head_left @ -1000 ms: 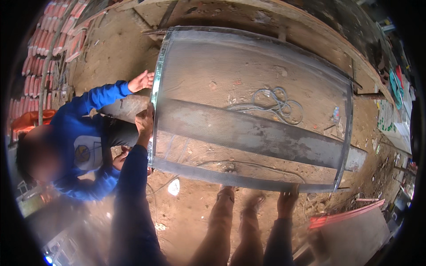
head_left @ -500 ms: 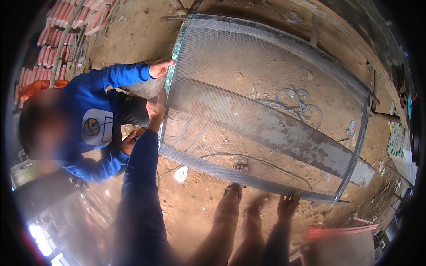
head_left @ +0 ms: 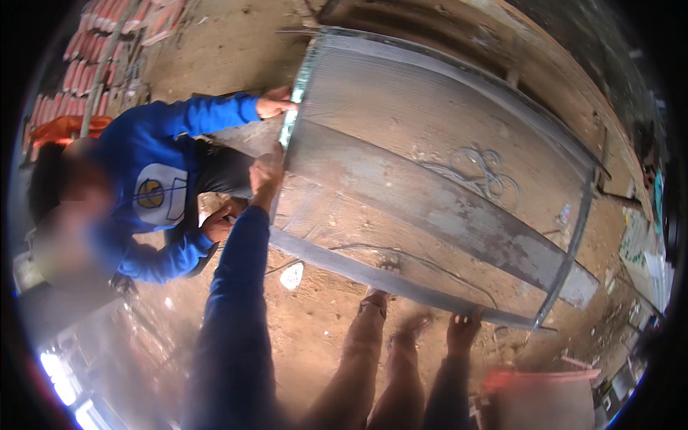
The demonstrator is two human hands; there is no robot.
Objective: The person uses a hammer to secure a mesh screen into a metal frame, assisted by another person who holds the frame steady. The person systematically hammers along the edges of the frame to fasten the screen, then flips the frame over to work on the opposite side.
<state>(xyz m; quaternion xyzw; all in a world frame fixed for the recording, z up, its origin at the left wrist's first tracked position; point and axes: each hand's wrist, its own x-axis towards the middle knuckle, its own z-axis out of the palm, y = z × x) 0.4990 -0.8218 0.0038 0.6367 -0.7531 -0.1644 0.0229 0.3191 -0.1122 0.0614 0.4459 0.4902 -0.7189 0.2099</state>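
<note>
A wide rectangular mesh screen (head_left: 373,79) in a metal frame spans the middle of the view, held above the dirt ground. My left hand (head_left: 266,173) is closed around its left edge. At the near edge, towards the right corner, my right hand (head_left: 464,331) has its fingers curled over the frame. A co-worker in a blue sweatshirt (head_left: 154,129) crouches at the left, one hand (head_left: 276,104) on the same left edge, farther from me than mine. That person's other hand (head_left: 218,221) is low near the knee. Through the mesh shows a long, worn grey board (head_left: 430,204).
A coiled grey hose (head_left: 484,172) and a dark cable (head_left: 430,256) lie on the ground beneath the screen. A whitish stone (head_left: 292,276) sits near my left forearm. Stacked reddish tiles (head_left: 82,72) stand at the far left. A red-edged panel (head_left: 541,394) is at lower right.
The screen's left edge has shifted a little to the right, and my left hand and the co-worker's upper hand have gone with it. Both my hands keep their hold.
</note>
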